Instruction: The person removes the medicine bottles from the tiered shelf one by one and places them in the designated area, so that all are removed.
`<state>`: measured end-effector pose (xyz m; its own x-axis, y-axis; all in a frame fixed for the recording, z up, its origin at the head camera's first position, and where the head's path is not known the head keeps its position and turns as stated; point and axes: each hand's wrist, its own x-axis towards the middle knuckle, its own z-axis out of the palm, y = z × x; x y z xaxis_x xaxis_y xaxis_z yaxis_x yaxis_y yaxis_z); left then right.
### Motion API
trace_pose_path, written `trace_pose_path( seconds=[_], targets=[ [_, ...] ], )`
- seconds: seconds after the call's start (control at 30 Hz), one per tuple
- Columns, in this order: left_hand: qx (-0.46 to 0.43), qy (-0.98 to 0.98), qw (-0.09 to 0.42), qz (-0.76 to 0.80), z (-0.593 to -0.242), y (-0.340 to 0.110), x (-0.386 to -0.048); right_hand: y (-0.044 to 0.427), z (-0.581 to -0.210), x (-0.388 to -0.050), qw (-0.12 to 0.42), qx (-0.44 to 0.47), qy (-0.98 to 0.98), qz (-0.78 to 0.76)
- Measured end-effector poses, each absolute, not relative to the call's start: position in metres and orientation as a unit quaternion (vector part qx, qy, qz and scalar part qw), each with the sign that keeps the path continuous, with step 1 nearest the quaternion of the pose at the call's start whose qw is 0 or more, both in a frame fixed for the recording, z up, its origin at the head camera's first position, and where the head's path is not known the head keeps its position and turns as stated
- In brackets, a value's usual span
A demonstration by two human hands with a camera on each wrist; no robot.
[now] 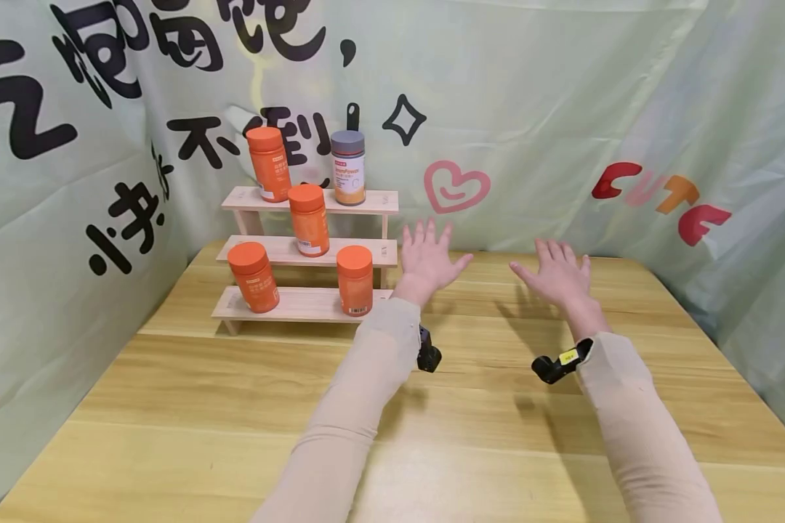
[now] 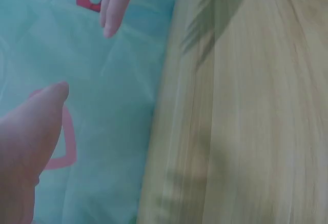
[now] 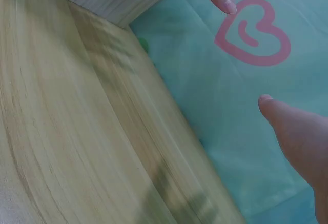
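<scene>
The stand point(image 1: 281, 250) rests on the counter point(image 1: 170, 407) before a cloth point(image 1: 530, 109). Its top tier point(image 1: 382, 200) bears an upper-left jar point(image 1: 269, 165) and upper-right jar point(image 1: 348, 168), middle tier point(image 1: 384, 252) a central jar point(image 1: 309, 220), bottom tier point(image 1: 307, 305) a lower-left jar point(image 1: 254, 277) and lower-right jar point(image 1: 355, 281). Right of it are the left hand point(image 1: 428, 256) and right hand point(image 1: 558, 274).

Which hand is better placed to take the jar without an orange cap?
Probably the left hand: it is empty, beside the tiered stand holding that jar; the right hand is farther off.

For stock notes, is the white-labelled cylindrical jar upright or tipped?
Upright: the jar stands on the pale wooden top shelf, grey-blue lid uppermost.
</scene>
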<state>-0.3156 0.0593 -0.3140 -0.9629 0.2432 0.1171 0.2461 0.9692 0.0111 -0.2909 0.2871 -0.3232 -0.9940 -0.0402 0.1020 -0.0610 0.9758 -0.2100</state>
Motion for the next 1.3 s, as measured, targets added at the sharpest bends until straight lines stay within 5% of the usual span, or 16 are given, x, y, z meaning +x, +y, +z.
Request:
trace_pose_path(
  seconds=[0.7, 1.13, 1.3],
  targets=[
    [-0.261, -0.957, 0.086, -0.087, -0.299, 0.026, -0.259, 0.271, -0.319, -0.263, 0.057, 0.093, -0.954, 0.280],
    [-0.245, -0.893, 0.128, -0.356, -0.287, -0.066, -0.203, 0.234, -0.328, -0.249, 0.024, 0.119, -0.896, 0.428],
    [-0.205, -0.863, 0.189, -0.422, -0.282, -0.108, -0.190, 0.217, -0.334, -0.246, 0.010, 0.141, -0.876, 0.461]
  ],
)
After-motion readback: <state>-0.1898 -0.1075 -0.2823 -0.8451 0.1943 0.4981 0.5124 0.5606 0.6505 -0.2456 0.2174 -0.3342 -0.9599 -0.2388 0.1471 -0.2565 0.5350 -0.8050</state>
